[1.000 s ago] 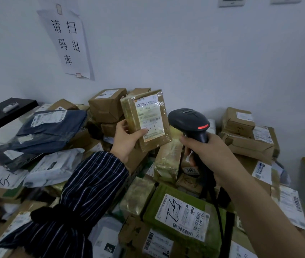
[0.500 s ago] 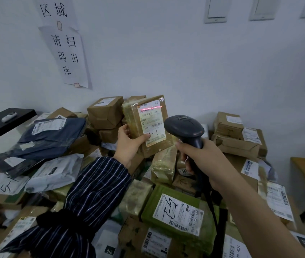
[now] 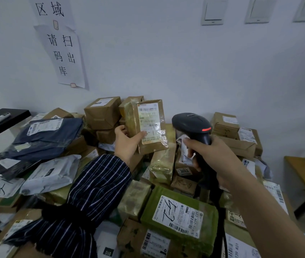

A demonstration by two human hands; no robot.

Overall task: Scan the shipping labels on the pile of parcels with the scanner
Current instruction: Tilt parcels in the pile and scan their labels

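White wall (image 3: 166,62) at the back with a taped-up paper sign (image 3: 62,53), and the pile of parcels (image 3: 102,114) is heaped right up against it. The labels face every which way, which I reckon is why each one gets picked up rather than scanned where it lies. So my left hand (image 3: 127,144) has a brown taped parcel (image 3: 153,146) up above the heap, upright, with the thumb across the lower front and the fingers curled behind. That way the shipping label (image 3: 148,121) faces me and the barcode along its top is left uncovered. My right hand (image 3: 215,157) is wrapped round the handle of the scanner (image 3: 190,123), just right of that parcel and not touching it, nose aimed roughly at the label. The forefinger sits at the front of the grip, but I can't tell if it's pressing the trigger. The scanner's red light is on, though I see no beam on the label. My guess is this one's mid-scan, with loads left, like the green parcel (image 3: 179,200) nearest me.
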